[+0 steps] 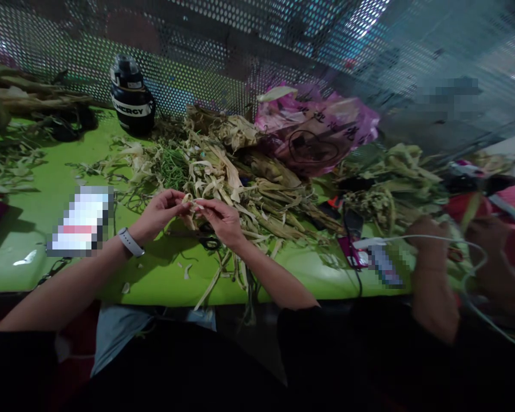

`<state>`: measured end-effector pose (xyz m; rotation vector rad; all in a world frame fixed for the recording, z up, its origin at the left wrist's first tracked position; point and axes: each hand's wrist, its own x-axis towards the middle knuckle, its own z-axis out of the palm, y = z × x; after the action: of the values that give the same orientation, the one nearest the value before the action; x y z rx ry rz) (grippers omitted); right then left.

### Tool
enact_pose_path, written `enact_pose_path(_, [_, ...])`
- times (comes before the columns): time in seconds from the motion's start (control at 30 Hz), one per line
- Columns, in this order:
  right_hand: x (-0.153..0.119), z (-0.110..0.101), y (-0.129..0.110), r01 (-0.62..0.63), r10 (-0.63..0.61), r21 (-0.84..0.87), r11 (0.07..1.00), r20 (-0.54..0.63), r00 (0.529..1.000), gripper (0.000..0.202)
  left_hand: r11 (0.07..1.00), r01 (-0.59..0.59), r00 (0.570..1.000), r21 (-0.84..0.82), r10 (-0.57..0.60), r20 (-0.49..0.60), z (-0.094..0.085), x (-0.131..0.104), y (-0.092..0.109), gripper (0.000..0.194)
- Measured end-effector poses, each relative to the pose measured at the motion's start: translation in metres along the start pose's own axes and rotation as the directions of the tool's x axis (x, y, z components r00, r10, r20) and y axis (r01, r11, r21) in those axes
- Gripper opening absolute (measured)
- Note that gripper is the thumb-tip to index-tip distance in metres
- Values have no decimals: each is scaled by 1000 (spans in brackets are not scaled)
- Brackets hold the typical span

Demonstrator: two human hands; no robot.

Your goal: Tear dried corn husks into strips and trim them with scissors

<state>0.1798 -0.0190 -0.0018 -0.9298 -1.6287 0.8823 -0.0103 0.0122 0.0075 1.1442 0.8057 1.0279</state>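
A small, pale, dried plant strip (189, 200) is pinched between my two hands above the near edge of a plant heap. My left hand (161, 210), with a white wristband (131, 242) at its wrist, grips it from the left with thumb and fingers. From the right, my right hand (223, 220) has its thumb and fingertips closed on the same strip. Behind both hands spreads the heap of dried stalks and leaves (223, 171), partly green. Under my right hand lie dark scissors (210, 237), partly covered. The fine shape of the strip is too small to make out.
A glowing phone (81, 220) lies left on the green table (154, 280). At the back stand a black bottle (133, 103) and a pink plastic bag (317, 129), before a perforated metal screen (214, 51). A co-worker's hands (431, 246) work at right, near a white cable (438, 236).
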Motion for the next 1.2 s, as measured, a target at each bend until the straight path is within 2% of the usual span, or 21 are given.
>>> enact_pose_path(0.1, [3, -4, -2, 138, -153, -189, 972, -67, 986, 19, 999, 16, 1000, 29, -16, -3, 1, -1, 2, 41])
enact_pose_path(0.2, [4, -4, -4, 185, -195, -176, 967, -36, 980, 16, 998, 15, 1000, 54, -16, 14, 3, -3, 2, 42])
enact_pose_path(0.27, [4, -2, -5, 114, -115, -79, 990, -5, 993, 16, 996, -9, 1000, 85, 6, 26, 3, -4, 1, 41])
enact_pose_path(0.33, [4, 2, -4, -34, 34, 44, 998, -11, 999, 23, 991, -43, 999, 126, 41, 24, 3, -4, 0, 40])
enact_pose_path(0.43, [4, 5, -3, -229, 239, 187, 955, -30, 971, 39, 977, -98, 995, 190, 95, 25, 3, -4, -2, 39])
enact_pose_path(0.53, [6, 5, -3, -313, 320, 230, 922, 7, 947, 44, 942, -161, 987, 295, 156, 42, 2, -5, -4, 35])
enact_pose_path(0.73, [9, 2, -4, -335, 328, 213, 918, 71, 942, 49, 787, -270, 961, 555, 252, 111, 0, -8, -5, 28])
enact_pose_path(0.9, [10, 0, -2, -329, 320, 185, 926, 77, 944, 52, 695, -344, 938, 631, 283, 199, 0, -9, -1, 21])
enact_pose_path(1.2, [8, 1, -5, -224, 249, 249, 942, -77, 965, 54, 724, -325, 946, 608, 243, 216, -2, -7, 0, 29])
